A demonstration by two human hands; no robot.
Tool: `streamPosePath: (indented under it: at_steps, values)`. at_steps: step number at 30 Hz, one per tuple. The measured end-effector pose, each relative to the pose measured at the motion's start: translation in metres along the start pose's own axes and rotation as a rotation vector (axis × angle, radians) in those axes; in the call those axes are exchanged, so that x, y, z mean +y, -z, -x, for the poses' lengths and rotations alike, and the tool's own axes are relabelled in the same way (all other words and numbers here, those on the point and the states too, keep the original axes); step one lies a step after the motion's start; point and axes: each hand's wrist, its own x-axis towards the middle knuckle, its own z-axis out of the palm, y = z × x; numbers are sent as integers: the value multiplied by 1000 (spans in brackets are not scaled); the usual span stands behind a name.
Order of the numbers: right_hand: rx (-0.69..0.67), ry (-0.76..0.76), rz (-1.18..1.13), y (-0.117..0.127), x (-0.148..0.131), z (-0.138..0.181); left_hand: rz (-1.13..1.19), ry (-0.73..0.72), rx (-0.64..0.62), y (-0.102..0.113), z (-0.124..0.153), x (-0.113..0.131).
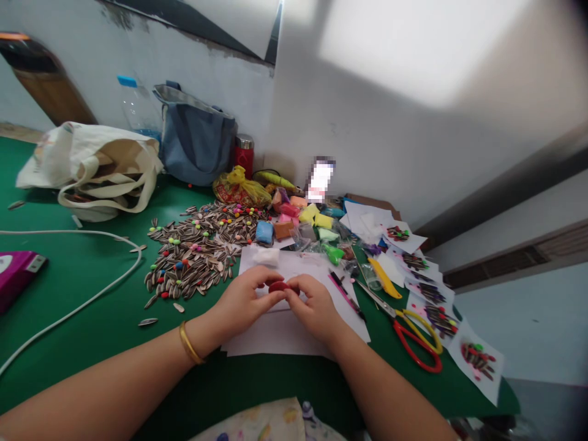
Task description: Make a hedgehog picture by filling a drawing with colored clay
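Observation:
Between the fingertips of my left hand (248, 300) and my right hand (315, 306) is a flattened piece of dark red modelling clay (278, 286). Both hands pinch it above white paper sheets (294, 337). A white lump (266, 256) rests on the paper just beyond my left hand. To the left spreads a pile of striped sunflower seeds (193, 245) mixed with small coloured balls. Blocks of coloured clay, including blue (264, 232), brown (283, 229) and yellow (324, 220), lie beyond my hands. Pens (346, 295) lie right of my right hand.
Red-and-yellow scissors (416, 337) and a yellow cutter (384, 278) lie at right, near papers with seed-and-clay pictures (478, 361). Behind stand a blue bag (197, 144), a cream bag (92, 159), a bottle (138, 110) and a phone (320, 179). A white cable (110, 288) crosses the left.

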Motion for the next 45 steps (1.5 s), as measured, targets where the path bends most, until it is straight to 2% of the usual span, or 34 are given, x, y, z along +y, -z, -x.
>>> streamPosePath:
  at_steps: [3, 8, 16, 21, 28, 35, 45]
  values:
    - [7, -4, -14, 1, -1, 0, 1, -21, 3, 1, 0, -1]
    - [10, -13, -12, 0, -2, 0, 25, 59, 54, 3, -1, 1]
    - [13, 44, 58, -2, -1, -1, 8, 11, 29, -1, 0, -2]
    - [13, 53, 59, -2, -2, -1, 61, 73, -2, 2, -1, -1]
    - [94, -23, 14, 0, 0, 0, 136, 150, -21, 4, -4, 5]
    - [12, -25, -20, 1, -1, 0, 128, 158, -40, 4, -4, 6]
    - [34, -9, -88, 1, 4, 2, 200, 236, -79, 4, -5, 7]
